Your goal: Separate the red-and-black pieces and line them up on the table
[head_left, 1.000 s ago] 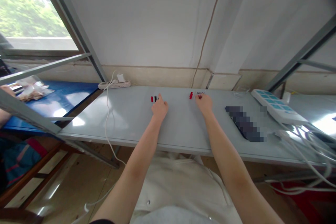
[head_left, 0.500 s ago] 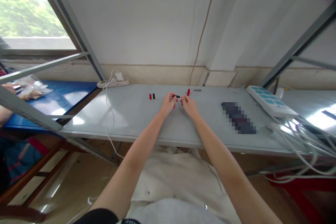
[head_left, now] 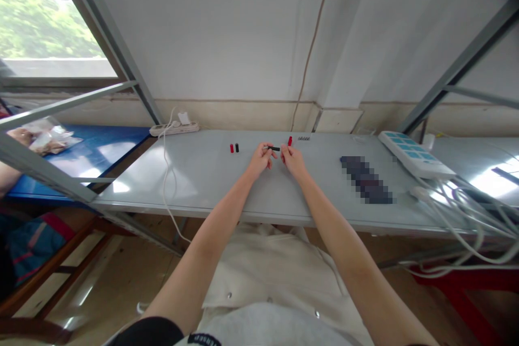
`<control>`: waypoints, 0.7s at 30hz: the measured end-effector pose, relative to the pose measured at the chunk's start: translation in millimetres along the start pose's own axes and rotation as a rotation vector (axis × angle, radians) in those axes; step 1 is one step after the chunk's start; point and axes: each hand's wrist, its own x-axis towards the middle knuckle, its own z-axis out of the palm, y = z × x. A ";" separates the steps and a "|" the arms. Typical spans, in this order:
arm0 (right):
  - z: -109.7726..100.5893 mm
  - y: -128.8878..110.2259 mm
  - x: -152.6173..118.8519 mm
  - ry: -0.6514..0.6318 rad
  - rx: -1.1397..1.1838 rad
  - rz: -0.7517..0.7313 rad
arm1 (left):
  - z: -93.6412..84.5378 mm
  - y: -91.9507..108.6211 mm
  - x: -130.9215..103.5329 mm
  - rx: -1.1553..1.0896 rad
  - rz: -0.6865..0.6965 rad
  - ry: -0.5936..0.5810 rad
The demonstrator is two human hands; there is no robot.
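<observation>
A thin black pen-like piece (head_left: 274, 148) lies across the gap between my hands. My left hand (head_left: 262, 158) pinches its left end. The fingers of my right hand (head_left: 290, 157) are pressed together at its right end; whether they grip it or something small is hidden. Just beyond my right hand stands a red piece (head_left: 290, 141), with a row of several small dark parts (head_left: 304, 139) to its right. Left of my hands, a short red cylinder (head_left: 232, 148) and a short black cylinder (head_left: 237, 147) stand side by side on the grey table (head_left: 203, 173).
A white power strip (head_left: 178, 128) with a cable sits at the table's back left. To the right are a pixelated dark object (head_left: 367, 179) and a large white socket block (head_left: 416, 155) with cables. Another person's hand (head_left: 19, 136) is by a plastic bag (head_left: 54, 138) at far left.
My right hand has come up to the right end of the black piece, closing the small gap there. The view has shifted slightly.
</observation>
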 end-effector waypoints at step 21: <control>-5.3 -9.9 -2.1 0.041 -0.012 -0.043 | -1.1 -11.4 6.6 0.135 -0.069 0.023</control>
